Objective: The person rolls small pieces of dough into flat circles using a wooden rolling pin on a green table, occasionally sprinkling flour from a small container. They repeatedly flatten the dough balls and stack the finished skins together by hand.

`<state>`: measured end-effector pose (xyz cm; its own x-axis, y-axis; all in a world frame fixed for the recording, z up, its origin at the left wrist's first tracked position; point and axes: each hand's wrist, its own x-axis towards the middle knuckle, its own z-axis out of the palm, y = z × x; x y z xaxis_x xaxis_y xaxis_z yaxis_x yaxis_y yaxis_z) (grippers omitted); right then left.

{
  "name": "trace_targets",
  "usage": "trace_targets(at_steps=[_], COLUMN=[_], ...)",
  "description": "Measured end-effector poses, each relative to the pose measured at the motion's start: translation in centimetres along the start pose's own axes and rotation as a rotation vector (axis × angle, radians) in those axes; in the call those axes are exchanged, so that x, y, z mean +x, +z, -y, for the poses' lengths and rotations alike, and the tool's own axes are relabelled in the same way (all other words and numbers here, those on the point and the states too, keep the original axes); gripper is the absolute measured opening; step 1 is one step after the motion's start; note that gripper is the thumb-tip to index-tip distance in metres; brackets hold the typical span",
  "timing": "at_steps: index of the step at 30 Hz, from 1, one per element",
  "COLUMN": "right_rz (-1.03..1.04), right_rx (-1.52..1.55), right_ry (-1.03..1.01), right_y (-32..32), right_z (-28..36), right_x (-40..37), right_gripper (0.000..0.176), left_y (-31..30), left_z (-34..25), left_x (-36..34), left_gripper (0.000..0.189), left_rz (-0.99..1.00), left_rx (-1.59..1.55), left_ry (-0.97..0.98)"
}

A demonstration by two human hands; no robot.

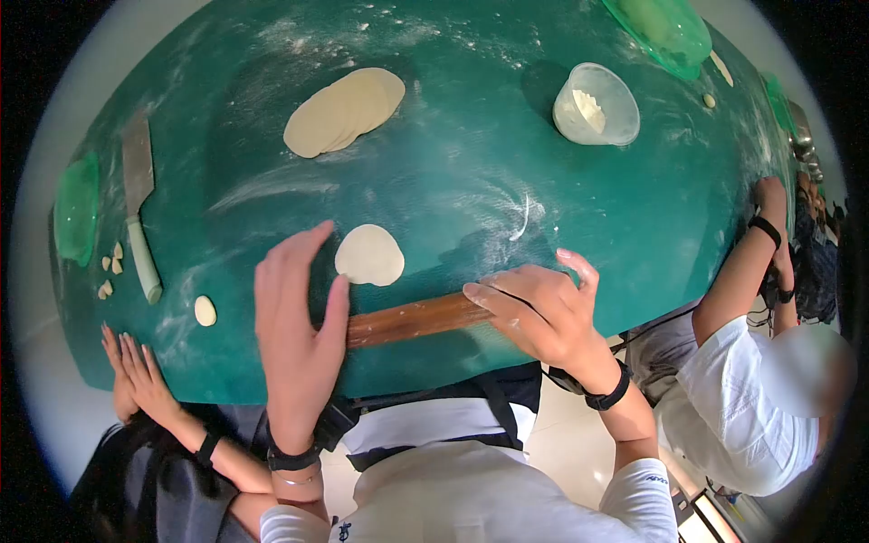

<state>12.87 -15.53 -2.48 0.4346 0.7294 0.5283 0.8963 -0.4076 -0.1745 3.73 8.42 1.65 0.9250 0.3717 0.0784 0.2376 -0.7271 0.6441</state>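
1. The table point(471, 190) has a smooth, dull green surface with a curved edge, streaked and speckled with white powder.
2. A co-worker in a white shirt point(724, 407) is at the right edge; another, in dark clothing point(181, 489), is at the left with hands at the table edge.
3. The left hand point(299, 303) is released, fingers extended and thumb spread, over one end of the rolling pin. The right hand point(543, 312) lies over the other end, fingers loosely bent; how firmly it holds cannot be told.
4. The rolling pin point(416, 321), brown grained wood, lies between the hands near the table's near edge.
5. The cleaver point(138, 167) at the left has a flat metal blade and a pale, rounded handle.
6. Translucent green containers point(77, 210) are at the left and far right.
7. Thin, pale dough discs point(344, 110) overlap in an oval fan.
8. A round, clear tub point(618, 107) holds white powder.
9. One flat, slightly uneven dough round point(369, 254) lies just beyond the pin, by the left thumb.
10. A small oval dough piece point(205, 310) lies near the cleaver's handle.
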Motion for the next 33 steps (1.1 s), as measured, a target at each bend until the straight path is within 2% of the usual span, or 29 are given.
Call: trace_targets(at_steps=[1, 2, 9, 15, 18, 21, 24, 27, 30, 33], right_rz=[0.004, 0.007, 0.039, 0.189, 0.359, 0.469, 0.457, 0.502, 0.539, 0.631], right_rx=[0.001, 0.0, 0.058, 0.21, 0.244, 0.3, 0.357, 0.418, 0.282, 0.215], right_ry=[-0.001, -0.001, 0.043, 0.158, 0.111, 0.065, 0.048, 0.088, -0.002, 0.021], right_y=[0.0, 0.0, -0.1, -0.8, -2.0, -1.9, -0.5, 0.2, 0.5, 0.5], right_z=[0.0, -0.1, -0.1, -0.8, -1.2, -1.3, -1.4, -1.7, -1.5, -1.7], right_x=[0.0, 0.1, 0.2, 1.7, 4.0, 6.0, 6.2, 6.0, 6.7, 7.9], right_gripper=[0.036, 0.036, 0.037, 0.041, 0.044, 0.044, 0.046, 0.05, 0.058, 0.068], left_y=[0.1, 0.4, 0.1, -0.7, -1.3, -1.0, -0.4, -0.5, -0.6, -0.9], left_z=[0.2, 0.0, -0.4, 0.5, 1.4, 2.3, 2.6, 2.8, 3.2, 3.5], left_x=[0.2, 0.2, -0.6, -2.4, -4.7, -5.7, -6.1, -6.0, -5.3, -4.0], left_gripper=[0.037, 0.038, 0.031, 0.031, 0.037, 0.052, 0.069, 0.077, 0.075, 0.075], left_rz=[0.028, 0.06, 0.183, -0.053, -0.09, -0.015, 0.09, 0.112, 0.119, 0.136], left_rx=[0.072, 0.01, -0.19, -0.019, 0.131, 0.227, 0.467, 0.532, 0.595, 0.6], left_ry=[0.101, 0.091, -0.113, 0.008, -0.021, -0.047, -0.087, -0.096, -0.077, -0.085])
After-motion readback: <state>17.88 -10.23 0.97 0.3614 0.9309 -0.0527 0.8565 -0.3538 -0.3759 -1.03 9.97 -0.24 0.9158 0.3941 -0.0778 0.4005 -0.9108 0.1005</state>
